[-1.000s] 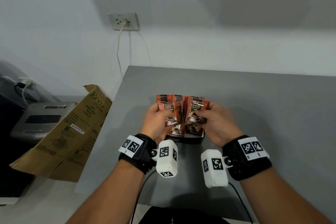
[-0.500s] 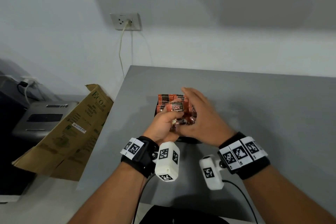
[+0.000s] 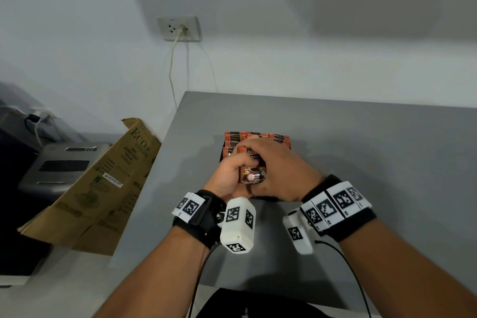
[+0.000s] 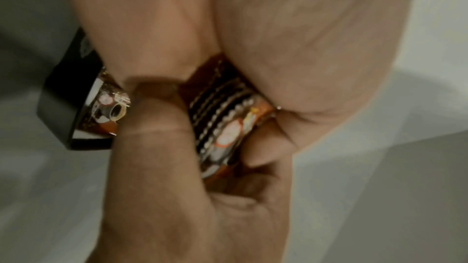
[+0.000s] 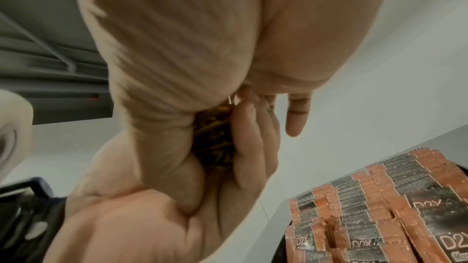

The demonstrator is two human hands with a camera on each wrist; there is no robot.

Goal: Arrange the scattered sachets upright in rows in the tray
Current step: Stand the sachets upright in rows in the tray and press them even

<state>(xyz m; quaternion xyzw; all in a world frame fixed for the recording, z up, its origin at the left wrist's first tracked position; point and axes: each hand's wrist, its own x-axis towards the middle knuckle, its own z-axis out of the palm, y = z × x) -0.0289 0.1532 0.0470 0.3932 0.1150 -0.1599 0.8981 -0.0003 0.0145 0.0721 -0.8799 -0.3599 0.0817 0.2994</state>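
Both hands meet over the black tray (image 3: 221,156) on the grey table. My left hand (image 3: 233,166) grips a bundle of red-and-black sachets (image 3: 254,175) upright, thumb (image 4: 152,137) across its front. My right hand (image 3: 268,160) curls over the bundle's top and right side. The left wrist view shows the bundle's serrated edges (image 4: 222,119) squeezed between the two hands, with a tray corner (image 4: 60,111) at left. Rows of upright sachets (image 5: 380,197) fill the tray behind the hands; their tops (image 3: 278,138) show in the head view. The tray's near part is hidden.
The grey table (image 3: 361,150) extends right and toward the wall. Its left edge drops to a flattened cardboard box (image 3: 103,183) and a grey machine (image 3: 64,165). A wall socket (image 3: 179,28) with a plugged-in cable hangs above the table's back left corner.
A second ago each hand held its own stack side by side over the tray. The right hand has swung left and closed over the left hand's stack, so both now hold one bundle.
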